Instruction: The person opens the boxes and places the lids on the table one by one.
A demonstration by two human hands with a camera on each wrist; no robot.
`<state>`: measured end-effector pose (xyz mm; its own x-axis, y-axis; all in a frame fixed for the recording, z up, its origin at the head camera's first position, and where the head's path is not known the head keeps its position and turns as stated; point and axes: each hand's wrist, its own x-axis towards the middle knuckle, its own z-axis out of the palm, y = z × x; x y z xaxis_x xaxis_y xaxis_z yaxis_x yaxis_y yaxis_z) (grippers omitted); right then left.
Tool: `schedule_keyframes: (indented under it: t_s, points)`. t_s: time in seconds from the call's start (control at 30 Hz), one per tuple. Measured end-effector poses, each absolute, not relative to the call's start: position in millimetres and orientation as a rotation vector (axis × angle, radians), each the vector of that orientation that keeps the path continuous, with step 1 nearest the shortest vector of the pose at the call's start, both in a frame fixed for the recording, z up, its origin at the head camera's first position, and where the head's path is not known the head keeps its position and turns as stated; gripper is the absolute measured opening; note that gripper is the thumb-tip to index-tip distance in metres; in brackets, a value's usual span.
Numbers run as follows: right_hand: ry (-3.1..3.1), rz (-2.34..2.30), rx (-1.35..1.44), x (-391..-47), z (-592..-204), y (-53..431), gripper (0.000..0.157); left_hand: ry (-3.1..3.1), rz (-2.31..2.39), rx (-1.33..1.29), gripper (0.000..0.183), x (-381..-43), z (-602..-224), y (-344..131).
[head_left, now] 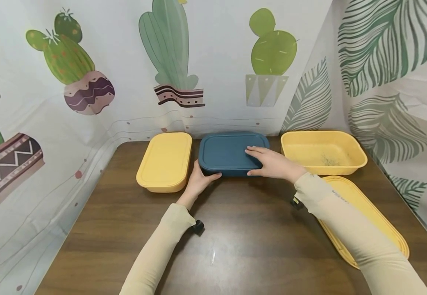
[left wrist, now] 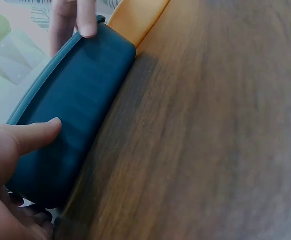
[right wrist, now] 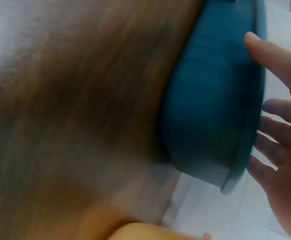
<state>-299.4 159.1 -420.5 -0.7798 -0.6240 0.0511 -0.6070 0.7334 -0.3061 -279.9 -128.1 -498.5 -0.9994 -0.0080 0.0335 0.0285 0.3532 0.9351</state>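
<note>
A blue lidded food container stands at the back of the table, its lid on. My left hand grips its front left corner, the thumb along the front wall and the fingers round the left end, partly hidden. My right hand rests on its right part, fairly straight fingers on the lid and thumb at the front rim. In the right wrist view, the blue container's wall shows between that thumb and the table. Left of it stands a yellow lidded container, close to my left hand.
An uncovered yellow container stands at the back right. In front of it a yellow lid lies on the brown wooden table, partly under my right forearm. A printed cloth with cacti and leaves hangs behind the table.
</note>
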Motion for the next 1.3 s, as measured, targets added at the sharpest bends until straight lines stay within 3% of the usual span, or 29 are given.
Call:
schedule_keyframes:
  t_s: [0.2,0.83,1.3]
  points:
    - [2.914,-0.369,-1.065,-298.3,-427.4,155.5,0.076,-2.569,-1.767,-0.02,0.105,-279.9,-499.4,-129.9]
    - [2.884,-0.44,-1.041,-305.1,-422.4,157.8,0.072,-2.6,-1.724,-0.016,0.093,-279.6,-496.3,-129.6]
    - [2.83,-0.548,-1.031,-306.2,-424.5,164.0,0.074,-2.594,-1.785,-0.037,0.101,-281.8,-496.7,-132.3]
